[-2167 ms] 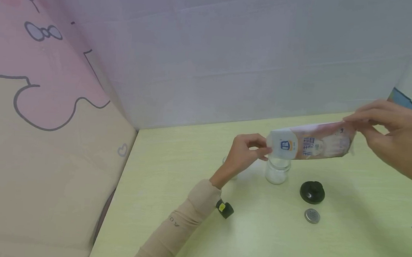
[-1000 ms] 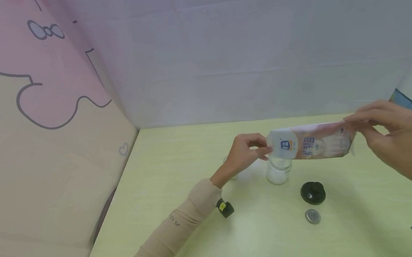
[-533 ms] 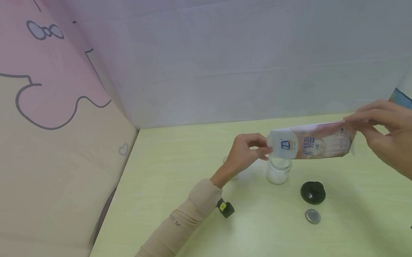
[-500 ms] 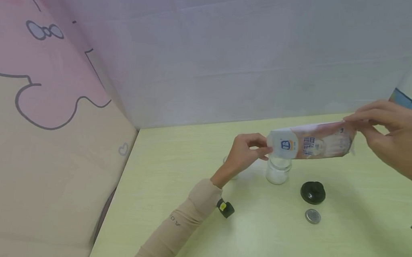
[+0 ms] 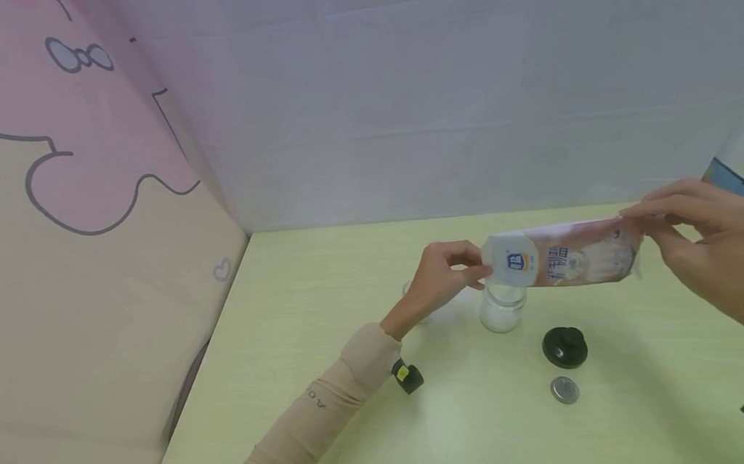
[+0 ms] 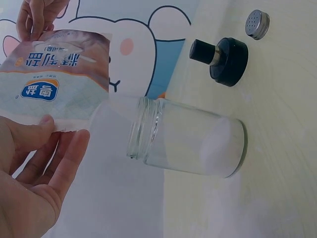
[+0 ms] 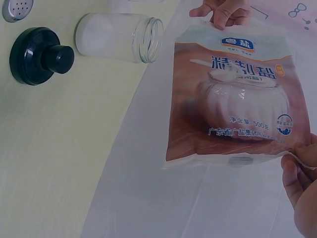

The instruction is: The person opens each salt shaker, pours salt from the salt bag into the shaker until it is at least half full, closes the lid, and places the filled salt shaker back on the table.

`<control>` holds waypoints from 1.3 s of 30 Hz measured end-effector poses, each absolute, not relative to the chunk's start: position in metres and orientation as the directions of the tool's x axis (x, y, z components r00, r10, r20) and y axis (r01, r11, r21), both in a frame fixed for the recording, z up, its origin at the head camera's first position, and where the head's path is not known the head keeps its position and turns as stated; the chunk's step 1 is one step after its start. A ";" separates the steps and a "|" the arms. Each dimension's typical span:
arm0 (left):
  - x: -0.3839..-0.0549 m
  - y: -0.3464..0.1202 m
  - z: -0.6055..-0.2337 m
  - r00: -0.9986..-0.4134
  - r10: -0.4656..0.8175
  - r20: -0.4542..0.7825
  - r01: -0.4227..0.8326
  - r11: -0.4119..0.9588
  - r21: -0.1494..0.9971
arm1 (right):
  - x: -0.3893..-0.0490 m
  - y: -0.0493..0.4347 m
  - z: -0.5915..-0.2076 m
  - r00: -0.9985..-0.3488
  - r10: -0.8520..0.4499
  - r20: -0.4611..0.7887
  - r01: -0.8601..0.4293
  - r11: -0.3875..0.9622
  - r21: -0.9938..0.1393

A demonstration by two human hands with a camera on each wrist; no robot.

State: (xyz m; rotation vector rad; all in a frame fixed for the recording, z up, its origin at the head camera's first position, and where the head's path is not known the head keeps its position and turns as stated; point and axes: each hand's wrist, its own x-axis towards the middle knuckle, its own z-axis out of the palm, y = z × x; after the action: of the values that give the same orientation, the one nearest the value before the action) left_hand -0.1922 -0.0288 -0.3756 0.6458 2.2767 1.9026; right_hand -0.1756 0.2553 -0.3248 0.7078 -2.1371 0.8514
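2 hands on 1 bag here: the left hand (image 5: 442,277) pinches one end of the salt bag (image 5: 560,255), thumb on the printed face, while the right hand (image 5: 715,241) has its fingers clamped on the far corner. The bag hangs stretched between them in the air, its right end higher than its left, over the half of the bench (image 5: 312,329) nearer the back edge.

And right there below the bag's left end, upright on the bench, stands the glass jar (image 5: 502,311), mouth uncovered, white powder (image 7: 101,38) inside. Whether bag and rim touch, I can't tell.

Farther from the back edge, to the right of the jar, sits the black lid (image 5: 564,347), knob up; just beside it, farther still from that edge, lies the metal cap (image 5: 564,390), dotted with small holes. Over by the left wrist, a 2nd glass piece (image 5: 405,290) peeks out, mostly hidden. A beige sleeve (image 5: 318,410) covers the left forearm, and a pale wall (image 5: 421,105) rises along the back edge.
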 end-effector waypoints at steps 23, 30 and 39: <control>-0.194 -0.028 -0.379 -0.904 0.383 0.189 0.253 0.125 0.959 | -0.176 0.256 -0.327 -0.600 -0.207 0.773 -0.689 0.625 -0.368; -0.194 -0.029 -0.380 -0.903 0.387 0.189 0.252 0.119 0.960 | -0.176 0.256 -0.328 -0.599 -0.201 0.775 -0.687 0.627 -0.369; -0.194 -0.029 -0.381 -0.902 0.390 0.188 0.251 0.118 0.961 | -0.176 0.254 -0.327 -0.602 -0.195 0.774 -0.683 0.628 -0.373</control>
State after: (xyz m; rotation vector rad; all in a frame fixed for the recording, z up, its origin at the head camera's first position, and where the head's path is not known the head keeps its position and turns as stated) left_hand -0.1944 -0.0291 -0.3806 0.6524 2.2637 1.9075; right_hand -0.1757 0.2541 -0.3270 0.6841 -2.1358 0.8766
